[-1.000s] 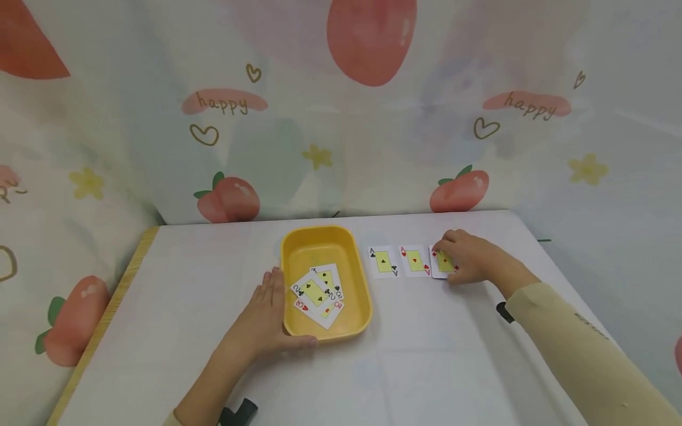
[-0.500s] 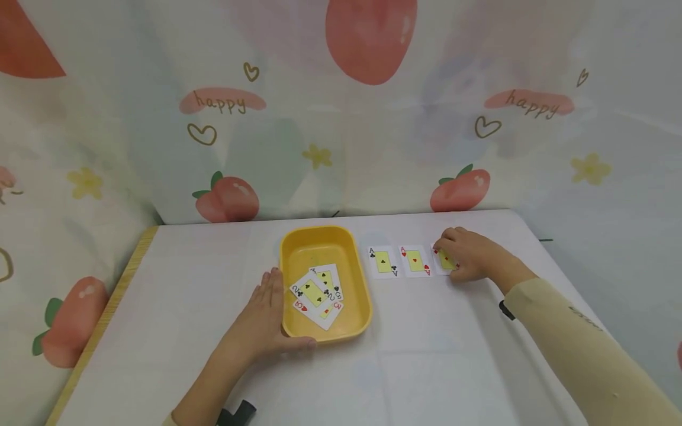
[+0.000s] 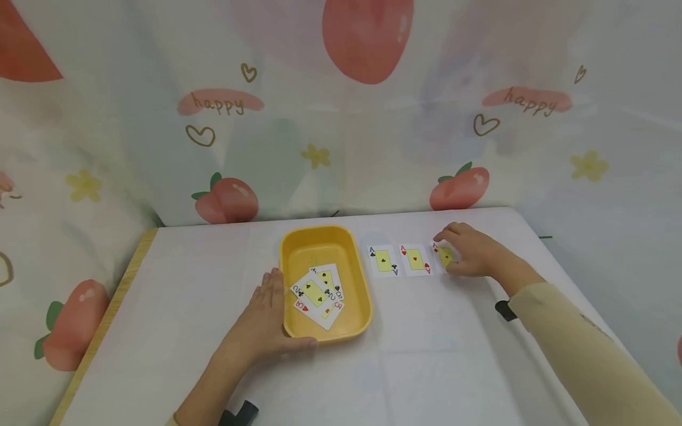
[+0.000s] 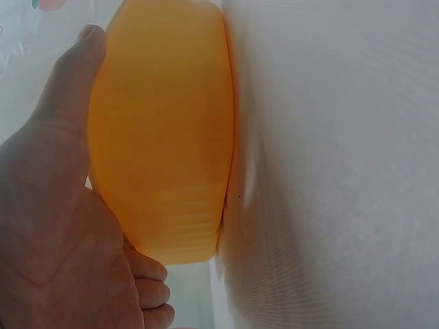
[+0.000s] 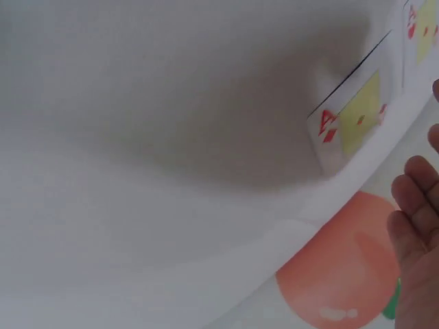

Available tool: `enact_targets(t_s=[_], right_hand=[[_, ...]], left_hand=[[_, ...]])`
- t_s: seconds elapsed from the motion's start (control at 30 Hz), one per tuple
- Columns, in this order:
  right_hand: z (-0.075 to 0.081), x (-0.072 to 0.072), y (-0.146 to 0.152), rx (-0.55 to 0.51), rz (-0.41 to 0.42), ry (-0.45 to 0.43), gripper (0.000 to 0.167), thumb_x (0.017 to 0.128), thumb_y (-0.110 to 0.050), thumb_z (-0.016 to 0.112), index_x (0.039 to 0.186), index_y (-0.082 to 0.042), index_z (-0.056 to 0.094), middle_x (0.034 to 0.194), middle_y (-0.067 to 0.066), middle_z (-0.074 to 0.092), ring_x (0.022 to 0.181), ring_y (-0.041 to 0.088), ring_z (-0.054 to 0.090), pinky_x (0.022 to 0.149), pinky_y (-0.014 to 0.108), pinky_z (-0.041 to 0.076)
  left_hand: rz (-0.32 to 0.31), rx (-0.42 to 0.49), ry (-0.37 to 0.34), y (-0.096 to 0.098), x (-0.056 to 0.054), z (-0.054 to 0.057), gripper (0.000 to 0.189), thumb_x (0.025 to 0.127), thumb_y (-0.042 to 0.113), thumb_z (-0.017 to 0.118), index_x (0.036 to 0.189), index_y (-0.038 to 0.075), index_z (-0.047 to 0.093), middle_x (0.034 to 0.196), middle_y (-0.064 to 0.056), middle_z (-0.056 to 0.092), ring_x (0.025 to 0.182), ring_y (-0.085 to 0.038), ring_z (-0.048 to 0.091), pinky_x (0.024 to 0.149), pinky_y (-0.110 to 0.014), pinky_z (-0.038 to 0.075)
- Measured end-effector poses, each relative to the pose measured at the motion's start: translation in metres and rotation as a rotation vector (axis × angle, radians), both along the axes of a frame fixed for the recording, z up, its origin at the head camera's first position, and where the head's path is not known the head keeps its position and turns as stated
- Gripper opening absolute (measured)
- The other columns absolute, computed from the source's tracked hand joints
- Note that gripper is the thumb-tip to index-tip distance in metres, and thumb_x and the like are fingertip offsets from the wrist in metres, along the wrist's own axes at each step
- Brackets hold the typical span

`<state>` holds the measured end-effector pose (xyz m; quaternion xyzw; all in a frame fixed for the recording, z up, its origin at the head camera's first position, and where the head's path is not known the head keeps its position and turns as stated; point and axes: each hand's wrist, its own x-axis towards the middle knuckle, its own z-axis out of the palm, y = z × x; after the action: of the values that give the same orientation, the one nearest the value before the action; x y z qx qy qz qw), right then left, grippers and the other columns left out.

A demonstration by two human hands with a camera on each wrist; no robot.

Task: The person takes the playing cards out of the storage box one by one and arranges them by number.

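Observation:
My left hand [image 3: 258, 325] lies against the left side of a yellow plastic tray [image 3: 288, 239], fingers straight along its wall and thumb along its near end. In the left wrist view the thumb [image 4: 74, 72] reaches the tray's rim. Several playing cards [image 3: 314, 290] overlap inside the tray, a two of clubs uppermost. Right of the tray, an ace of clubs [image 3: 383, 261] and an ace of hearts [image 3: 415, 260] lie in a row. An ace of diamonds [image 5: 357, 113] lies flat at the row's end. Over it my right hand [image 3: 476, 251] hovers, fingers loose and apart from the card.
The table is covered in a white cloth [image 3: 426, 367], with a wood-coloured edge [image 3: 90, 349] on the left. Behind it hangs a curtain [image 3: 288, 136] printed with peaches and hearts. Black straps [image 3: 240, 413] show at the wrists.
The right hand's fingers have let go of the ace of diamonds and lifted off it, after settling the card slightly rightward beside the ace of hearts. The left hand stays at the tray.

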<state>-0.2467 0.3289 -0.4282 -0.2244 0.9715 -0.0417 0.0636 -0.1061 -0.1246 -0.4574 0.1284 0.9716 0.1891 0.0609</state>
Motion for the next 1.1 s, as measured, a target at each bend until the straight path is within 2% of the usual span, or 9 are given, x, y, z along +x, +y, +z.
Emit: enact_targets(t_s=[0.23, 0.43, 0.63, 0.83, 1.1], right_hand=[[0.011, 0.017, -0.045, -0.141, 0.089, 0.015, 0.056, 0.075, -0.019, 0.066, 0.129, -0.01, 0.061, 0.13, 0.003, 0.057, 0.122, 0.025, 0.048, 0.101, 0.048, 0.046], [0.025, 0.031, -0.094, -0.241, 0.131, 0.009, 0.057, 0.075, -0.024, 0.067, 0.131, -0.017, 0.059, 0.133, 0.0, 0.055, 0.122, 0.022, 0.049, 0.1, 0.047, 0.048], [0.033, 0.041, -0.13, -0.327, 0.236, 0.03, 0.057, 0.076, -0.026, 0.069, 0.131, -0.016, 0.059, 0.134, 0.0, 0.055, 0.125, 0.021, 0.048, 0.104, 0.047, 0.047], [0.035, 0.05, -0.161, -0.309, 0.352, 0.054, 0.06, 0.076, -0.032, 0.069, 0.133, -0.018, 0.057, 0.133, -0.003, 0.054, 0.123, 0.017, 0.048, 0.104, 0.04, 0.047], [0.03, 0.058, -0.2, -0.148, 0.464, 0.139, 0.062, 0.074, -0.037, 0.071, 0.133, -0.024, 0.058, 0.126, -0.003, 0.056, 0.114, 0.016, 0.049, 0.103, 0.036, 0.044]], left_hand=[[0.001, 0.004, 0.009, 0.002, 0.0, 0.001, 0.153, 0.058, 0.09, 0.066, 0.158, -0.004, 0.0, 0.166, -0.021, 0.005, 0.154, -0.033, 0.006, 0.123, -0.049, 0.018], [0.005, -0.009, 0.0, 0.001, 0.001, 0.001, 0.153, 0.058, 0.09, 0.066, 0.157, -0.005, -0.001, 0.166, -0.021, 0.004, 0.154, -0.033, 0.006, 0.123, -0.049, 0.017], [0.008, -0.003, -0.002, 0.002, 0.002, 0.003, 0.153, 0.058, 0.088, 0.068, 0.157, -0.005, -0.001, 0.166, -0.022, 0.006, 0.154, -0.033, 0.006, 0.123, -0.049, 0.017], [0.003, -0.01, -0.01, 0.002, 0.0, 0.001, 0.153, 0.058, 0.09, 0.067, 0.158, -0.004, -0.002, 0.166, -0.021, 0.005, 0.154, -0.033, 0.006, 0.123, -0.049, 0.017], [-0.01, -0.033, -0.008, 0.001, -0.001, 0.0, 0.152, 0.058, 0.092, 0.063, 0.158, -0.004, 0.0, 0.166, -0.021, 0.004, 0.154, -0.033, 0.005, 0.123, -0.049, 0.017]])
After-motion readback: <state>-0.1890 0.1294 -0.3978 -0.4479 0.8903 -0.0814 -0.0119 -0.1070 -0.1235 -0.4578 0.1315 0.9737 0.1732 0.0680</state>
